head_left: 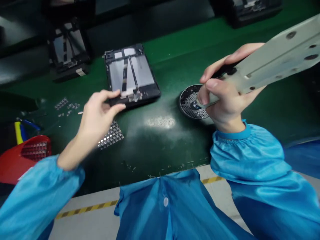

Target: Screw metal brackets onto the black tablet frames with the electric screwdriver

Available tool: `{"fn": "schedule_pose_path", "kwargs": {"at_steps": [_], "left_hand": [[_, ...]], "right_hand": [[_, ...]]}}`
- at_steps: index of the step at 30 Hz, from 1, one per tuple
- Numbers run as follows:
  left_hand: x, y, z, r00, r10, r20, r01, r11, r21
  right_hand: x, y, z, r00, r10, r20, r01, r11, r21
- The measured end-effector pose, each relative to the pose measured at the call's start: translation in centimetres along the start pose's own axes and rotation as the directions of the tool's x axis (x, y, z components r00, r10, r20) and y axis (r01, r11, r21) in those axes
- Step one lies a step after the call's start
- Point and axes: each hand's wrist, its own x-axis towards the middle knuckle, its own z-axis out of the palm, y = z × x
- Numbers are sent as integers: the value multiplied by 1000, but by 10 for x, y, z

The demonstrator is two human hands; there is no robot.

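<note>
The picture is blurred, so small parts read poorly. The right hand (226, 96) has its grip clamped on a driver (212, 98) whose tip is hidden behind the fingers where it meets a round perforated dish (191, 101); what lies in the dish cannot be made out, and the hand covers its 3 o'clock edge. A pale metal arm (280, 55) with holes runs from the hand toward 2 o'clock and is cut off by the frame. The left hand (100, 113) sits at 9 o'clock from the dish, thumb and fingers pinched on the near corner of an opened tablet (131, 75), which lies flat on the green bench (162, 143) at 11 o'clock from the dish. Under the left wrist a grid of small parts (111, 135) is half hidden. At 10 o'clock from that hand, loose bits (66, 105) lie scattered, too small to tell. A red tray (23, 158) at the far 9 o'clock edge holds another grid of parts and is cut off by the sleeve. A second tablet (67, 46) lies dim at 11 o'clock, a third (252, 10) at 1 o'clock, cut by the top edge. Blue sleeves (252, 156) fill the foreground.
</note>
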Motion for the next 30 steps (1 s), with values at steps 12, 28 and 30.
{"fn": "schedule_pose_path", "kwargs": {"at_steps": [12, 28, 30], "left_hand": [[-169, 28, 33, 970, -33, 239, -29, 967, 253], [-42, -105, -66, 963, -221, 152, 108, 838, 536], [-40, -103, -63, 967, -197, 159, 99, 874, 475]], "right_hand": [[-1, 8, 0, 990, -110, 85, 110, 994, 2], [-1, 7, -7, 976, -133, 172, 130, 991, 33], [-1, 7, -6, 975, -121, 187, 118, 993, 25]]}}
